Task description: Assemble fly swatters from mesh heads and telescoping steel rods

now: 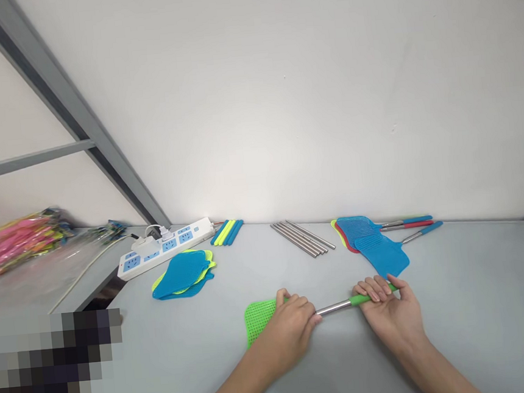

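Note:
Between my hands is a green fly swatter [260, 320] with a perforated head, a metal rod and a green handle grip. My left hand [290, 325] is closed around the place where the head meets the rod, hiding that joint. On the handle end, my right hand [389, 314] is closed with its palm turned up and its fingers wrapped over the green grip. Beyond my right hand lie several put-together fly swatters [382, 259] in blue, red and yellow. A row of bare metal rods [303, 239] rests near the wall.
Loose blue and yellow swatter heads [181, 274] are stacked at the left, near several blue and yellow grips [227, 232]. Behind them sits a white power strip [166, 249] with plugs and cables. Bagged colourful swatters [18, 242] lie far left. A white wall [281, 97] backs the grey table [482, 299].

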Demonstrator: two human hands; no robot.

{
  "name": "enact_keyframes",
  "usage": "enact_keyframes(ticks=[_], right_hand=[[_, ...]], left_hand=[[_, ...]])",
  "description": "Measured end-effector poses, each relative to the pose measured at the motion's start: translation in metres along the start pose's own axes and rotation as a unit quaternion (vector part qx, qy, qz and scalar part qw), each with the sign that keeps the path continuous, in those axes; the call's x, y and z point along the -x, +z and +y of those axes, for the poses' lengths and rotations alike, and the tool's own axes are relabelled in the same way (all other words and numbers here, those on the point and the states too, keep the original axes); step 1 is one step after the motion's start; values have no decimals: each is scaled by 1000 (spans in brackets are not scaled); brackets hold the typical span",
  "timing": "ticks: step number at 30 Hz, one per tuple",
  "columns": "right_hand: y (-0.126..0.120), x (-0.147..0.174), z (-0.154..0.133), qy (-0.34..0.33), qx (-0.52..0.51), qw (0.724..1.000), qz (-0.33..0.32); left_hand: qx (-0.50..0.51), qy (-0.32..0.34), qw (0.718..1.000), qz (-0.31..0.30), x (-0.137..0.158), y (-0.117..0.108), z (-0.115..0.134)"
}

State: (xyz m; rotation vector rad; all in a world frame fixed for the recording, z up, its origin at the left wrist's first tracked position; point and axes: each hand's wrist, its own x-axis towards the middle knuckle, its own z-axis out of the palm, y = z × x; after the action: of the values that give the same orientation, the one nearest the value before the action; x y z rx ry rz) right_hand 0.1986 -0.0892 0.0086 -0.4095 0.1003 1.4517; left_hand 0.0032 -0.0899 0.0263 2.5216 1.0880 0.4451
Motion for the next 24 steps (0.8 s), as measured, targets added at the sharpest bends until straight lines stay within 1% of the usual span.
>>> enact_keyframes(ticks=[4,7,13,16,24], right_hand=[[-2,1,1,-5,31,999,-13],[-3,1,2,-3,27,1000,-9],[1,2,4,25,-41,998,39],[3,3,6,34,-51,997,54],[-1,4,10,27,-23,998,43]], left_hand=[[5,-1,1000,2,1,-1,0],[3,-3,1000,3,1,-3,-1],[-21,-2,1000,10,1,-7,-2],[-34,-10,999,20,0,-7,-4],[-38,-24,999,30,0,-8,-9]])
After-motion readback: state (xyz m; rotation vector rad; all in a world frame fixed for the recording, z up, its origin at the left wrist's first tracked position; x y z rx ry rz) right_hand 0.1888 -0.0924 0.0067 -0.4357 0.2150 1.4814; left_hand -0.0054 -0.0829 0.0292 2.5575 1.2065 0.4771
